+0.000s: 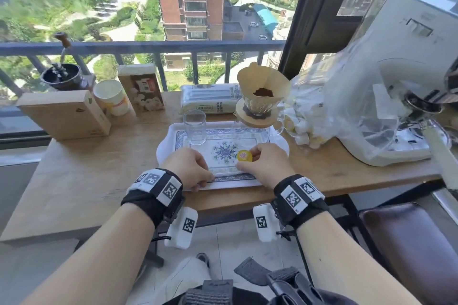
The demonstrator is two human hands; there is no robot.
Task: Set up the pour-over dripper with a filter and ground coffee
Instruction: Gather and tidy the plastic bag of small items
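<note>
A wooden table (99, 168) stands at a railed window high above gardens and brick towers. Nearest, both hands sit at the near rim of one patterned tray (164, 153). The left hand (188, 168) has its fingers curled over that rim; I cannot tell whether it grips or only rests. The right hand (265, 163) pinches one small yellow-lidded cup (244, 156) between thumb and forefinger. Well beyond the fingers, at the tray's far right corner, one dripper (257, 106) sits on a glass server (250, 132). It holds one paper filter (272, 84) with one mound of ground coffee (263, 92). One empty glass (195, 127) stands to its left. Farther back are two cardboard boxes (65, 116) (142, 91), one paper cup (111, 97) and one hand grinder (62, 76).
</note>
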